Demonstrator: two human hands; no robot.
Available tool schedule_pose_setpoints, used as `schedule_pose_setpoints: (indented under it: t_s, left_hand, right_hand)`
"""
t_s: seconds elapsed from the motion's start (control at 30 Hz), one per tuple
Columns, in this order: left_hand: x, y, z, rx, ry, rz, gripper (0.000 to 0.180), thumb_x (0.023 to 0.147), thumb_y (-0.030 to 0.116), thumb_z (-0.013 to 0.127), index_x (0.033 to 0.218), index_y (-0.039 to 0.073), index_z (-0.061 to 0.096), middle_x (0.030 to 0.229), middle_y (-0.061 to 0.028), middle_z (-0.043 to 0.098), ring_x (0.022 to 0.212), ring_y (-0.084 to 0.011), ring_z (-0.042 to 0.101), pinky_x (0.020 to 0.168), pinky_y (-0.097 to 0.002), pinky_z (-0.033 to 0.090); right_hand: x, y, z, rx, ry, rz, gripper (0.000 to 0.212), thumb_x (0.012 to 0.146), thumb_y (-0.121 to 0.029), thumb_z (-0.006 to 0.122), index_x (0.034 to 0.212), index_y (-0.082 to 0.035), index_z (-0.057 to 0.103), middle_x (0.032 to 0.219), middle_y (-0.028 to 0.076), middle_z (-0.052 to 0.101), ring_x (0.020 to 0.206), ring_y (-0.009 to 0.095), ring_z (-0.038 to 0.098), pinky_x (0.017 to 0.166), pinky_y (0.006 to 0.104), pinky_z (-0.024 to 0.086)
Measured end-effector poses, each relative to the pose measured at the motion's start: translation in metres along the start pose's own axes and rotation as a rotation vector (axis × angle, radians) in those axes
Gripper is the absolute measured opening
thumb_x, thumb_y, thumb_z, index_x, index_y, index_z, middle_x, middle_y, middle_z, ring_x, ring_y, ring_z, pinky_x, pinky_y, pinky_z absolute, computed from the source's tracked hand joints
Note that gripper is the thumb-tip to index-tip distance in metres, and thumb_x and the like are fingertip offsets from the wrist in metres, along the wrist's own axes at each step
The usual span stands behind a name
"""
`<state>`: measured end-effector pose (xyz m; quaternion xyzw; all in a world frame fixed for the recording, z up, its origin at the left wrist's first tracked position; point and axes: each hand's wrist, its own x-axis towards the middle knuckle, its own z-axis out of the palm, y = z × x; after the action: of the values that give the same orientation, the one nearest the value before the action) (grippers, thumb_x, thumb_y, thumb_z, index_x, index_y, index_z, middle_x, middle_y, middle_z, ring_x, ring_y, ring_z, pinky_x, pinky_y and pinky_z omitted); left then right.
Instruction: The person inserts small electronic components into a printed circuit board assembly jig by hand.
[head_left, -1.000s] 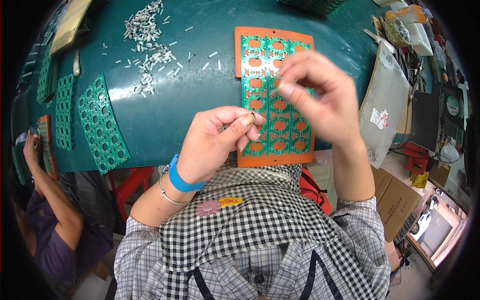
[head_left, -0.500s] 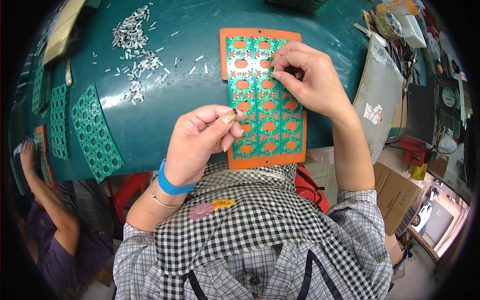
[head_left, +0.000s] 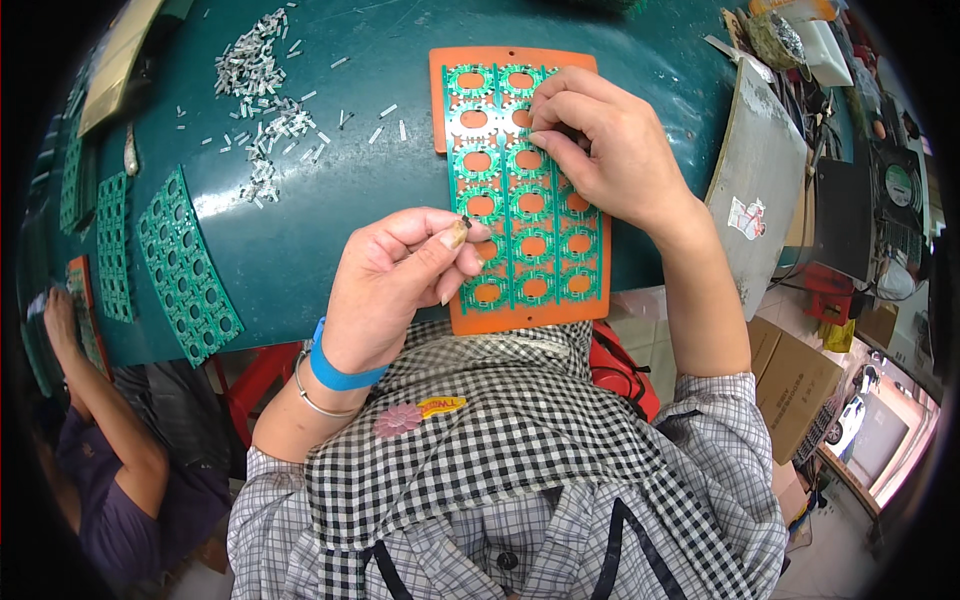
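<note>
A green circuit board panel (head_left: 505, 178) with rows of ring-shaped units lies on an orange backing plate (head_left: 520, 320) in front of me. My left hand (head_left: 400, 265) hovers by the panel's left edge, thumb and forefinger pinching a small dark part (head_left: 466, 221) whose kind is too small to tell. Over the panel's upper right, my right hand (head_left: 622, 150) has its thumb and forefinger close together at the surface. Whatever those fingertips hold, if anything, is hidden. The hand also covers part of the panel's right column.
Small pale strip-like parts (head_left: 250, 65) are heaped and scattered at the back left of the green table (head_left: 370, 180). Further left lie more green panels (head_left: 190, 270). A co-worker's arm (head_left: 100, 395) reaches in there. A grey board (head_left: 757, 190) stands at the right.
The whole view has shifted slightly. My right fingertips remain over the panel's upper part, and my left hand keeps its pinch on the small dark part.
</note>
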<state>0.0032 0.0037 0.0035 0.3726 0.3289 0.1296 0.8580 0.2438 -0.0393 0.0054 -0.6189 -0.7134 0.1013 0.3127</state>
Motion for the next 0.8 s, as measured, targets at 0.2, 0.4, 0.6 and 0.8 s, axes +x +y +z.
schedule_pose_setpoints:
  t_s: [0.2, 0.4, 0.6, 0.8]
  left_hand:
    - [0.000, -0.002, -0.001, 0.037, -0.013, 0.014, 0.019, 0.096, 0.014, 0.056, 0.104, -0.001, 0.063, 0.084, -0.0023, 0.066, 0.064, -0.0030, 0.051, 0.054, -0.0153, 0.039]
    - [0.000, -0.007, 0.000, 0.040, 0.007, 0.080, 0.017, 0.095, 0.011, 0.056, 0.104, -0.001, 0.064, 0.083, -0.0027, 0.065, 0.063, -0.0034, 0.050, 0.054, -0.0162, 0.039]
    - [-0.002, -0.003, 0.006, 0.089, 0.022, 0.074, 0.017, 0.095, 0.010, 0.055, 0.103, -0.002, 0.065, 0.083, -0.0024, 0.065, 0.062, -0.0031, 0.049, 0.054, -0.0166, 0.038]
    - [-0.003, -0.007, 0.007, 0.182, 0.022, 0.150, 0.016, 0.095, 0.011, 0.055, 0.100, -0.001, 0.066, 0.080, -0.0010, 0.065, 0.060, -0.0023, 0.048, 0.054, -0.0171, 0.039]
  right_hand:
    - [-0.002, -0.005, 0.003, -0.075, 0.005, -0.025, 0.011, 0.071, -0.003, 0.068, 0.080, -0.002, 0.064, 0.087, 0.008, 0.062, 0.080, 0.029, 0.063, 0.068, 0.0376, 0.053]
    - [-0.003, -0.009, 0.000, -0.113, -0.004, -0.077, 0.014, 0.069, -0.005, 0.071, 0.081, -0.002, 0.064, 0.086, 0.007, 0.062, 0.082, 0.028, 0.063, 0.068, 0.0368, 0.052]
    - [-0.011, -0.049, 0.002, 0.318, -0.002, 0.034, 0.013, 0.069, -0.004, 0.074, 0.078, -0.003, 0.064, 0.086, 0.006, 0.063, 0.076, 0.024, 0.063, 0.066, 0.0333, 0.052]
    - [-0.018, -0.063, 0.009, 0.501, -0.024, 0.151, 0.010, 0.073, 0.004, 0.072, 0.078, 0.000, 0.065, 0.088, 0.007, 0.063, 0.076, 0.015, 0.062, 0.064, 0.0258, 0.050]
